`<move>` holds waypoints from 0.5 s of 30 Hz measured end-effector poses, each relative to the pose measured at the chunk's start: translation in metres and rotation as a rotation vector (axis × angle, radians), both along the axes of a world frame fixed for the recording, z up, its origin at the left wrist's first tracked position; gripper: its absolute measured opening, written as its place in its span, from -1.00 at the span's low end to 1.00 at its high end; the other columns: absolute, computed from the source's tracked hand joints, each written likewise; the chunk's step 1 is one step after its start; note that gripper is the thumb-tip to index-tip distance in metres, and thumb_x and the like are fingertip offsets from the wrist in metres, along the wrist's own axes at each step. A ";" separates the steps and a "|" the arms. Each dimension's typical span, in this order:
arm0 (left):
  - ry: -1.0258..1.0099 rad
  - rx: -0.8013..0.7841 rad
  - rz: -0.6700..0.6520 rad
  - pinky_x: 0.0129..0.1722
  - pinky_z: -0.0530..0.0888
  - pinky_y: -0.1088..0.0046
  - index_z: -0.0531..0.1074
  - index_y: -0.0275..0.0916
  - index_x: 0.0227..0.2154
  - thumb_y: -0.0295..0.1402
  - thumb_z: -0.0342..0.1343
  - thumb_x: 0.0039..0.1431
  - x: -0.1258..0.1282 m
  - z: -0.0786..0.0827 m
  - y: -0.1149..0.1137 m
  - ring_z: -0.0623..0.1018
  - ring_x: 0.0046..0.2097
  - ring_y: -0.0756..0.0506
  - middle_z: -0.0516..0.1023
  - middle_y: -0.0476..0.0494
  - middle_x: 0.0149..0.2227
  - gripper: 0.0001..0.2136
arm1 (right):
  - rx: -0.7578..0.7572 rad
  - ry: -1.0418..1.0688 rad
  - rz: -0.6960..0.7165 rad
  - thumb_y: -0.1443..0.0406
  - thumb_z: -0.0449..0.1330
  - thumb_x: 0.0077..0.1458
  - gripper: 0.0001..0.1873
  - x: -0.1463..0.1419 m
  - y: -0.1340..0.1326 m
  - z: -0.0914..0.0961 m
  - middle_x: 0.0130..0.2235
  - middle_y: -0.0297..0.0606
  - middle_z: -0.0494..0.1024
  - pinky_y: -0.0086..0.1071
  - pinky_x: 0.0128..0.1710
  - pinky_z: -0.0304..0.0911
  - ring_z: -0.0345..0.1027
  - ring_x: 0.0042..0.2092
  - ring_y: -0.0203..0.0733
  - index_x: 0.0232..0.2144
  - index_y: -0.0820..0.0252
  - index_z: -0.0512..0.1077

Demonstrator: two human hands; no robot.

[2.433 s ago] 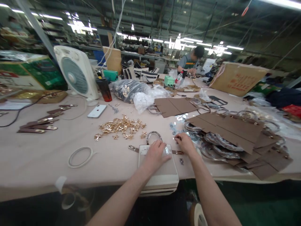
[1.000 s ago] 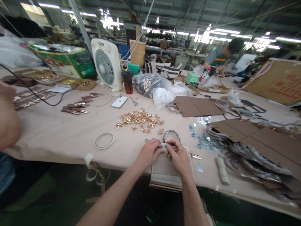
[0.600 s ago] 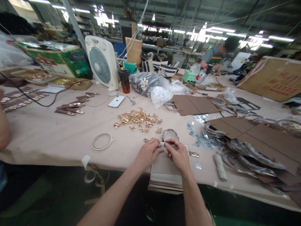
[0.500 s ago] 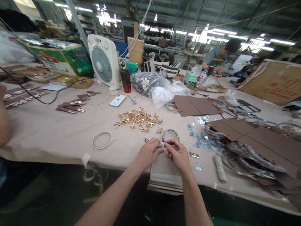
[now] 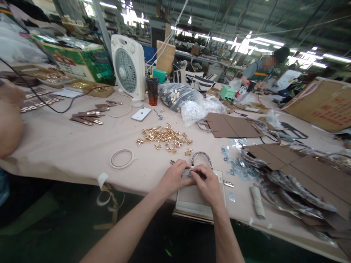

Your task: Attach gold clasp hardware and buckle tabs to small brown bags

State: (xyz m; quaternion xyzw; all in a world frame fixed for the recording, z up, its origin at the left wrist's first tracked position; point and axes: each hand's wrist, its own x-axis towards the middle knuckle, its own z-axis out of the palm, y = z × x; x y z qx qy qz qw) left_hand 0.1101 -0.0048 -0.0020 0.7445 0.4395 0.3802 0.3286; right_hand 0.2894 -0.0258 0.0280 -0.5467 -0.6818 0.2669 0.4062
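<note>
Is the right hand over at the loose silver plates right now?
No, the right hand is beside the left hand, at the far edge of the pale panel.

I count 1 fan (image 5: 128,67), 1 phone (image 5: 141,114), 1 tumbler (image 5: 152,90) — 1 golden fittings heap (image 5: 164,135).

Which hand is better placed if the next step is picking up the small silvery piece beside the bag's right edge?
Probably the right hand: it is nearer the silvery piece, while the left hand lies farther across the bag. Both are occupied near the bag's top edge.
</note>
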 end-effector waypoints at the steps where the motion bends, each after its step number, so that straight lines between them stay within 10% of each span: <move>1: -0.004 -0.001 0.001 -0.12 0.47 0.38 0.54 -0.13 -0.09 -0.20 0.43 0.09 0.000 0.000 0.000 0.51 -0.13 -0.12 0.50 -0.11 -0.08 -0.65 | -0.002 -0.017 0.002 0.21 0.25 0.22 -0.87 -0.001 0.001 -0.002 -0.22 -0.21 0.63 -0.16 0.00 0.32 0.45 -0.08 0.00 -0.35 0.05 0.58; 15: -0.030 0.027 0.017 -0.16 0.45 0.40 0.49 -0.17 -0.15 -0.28 0.40 0.11 -0.001 -0.005 -0.001 0.50 -0.18 -0.09 0.48 -0.08 -0.12 -0.71 | -0.003 -0.084 -0.053 0.23 0.26 0.22 -0.88 -0.005 0.008 -0.019 -0.22 -0.19 0.60 -0.18 0.01 0.30 0.43 -0.07 -0.01 -0.29 0.10 0.60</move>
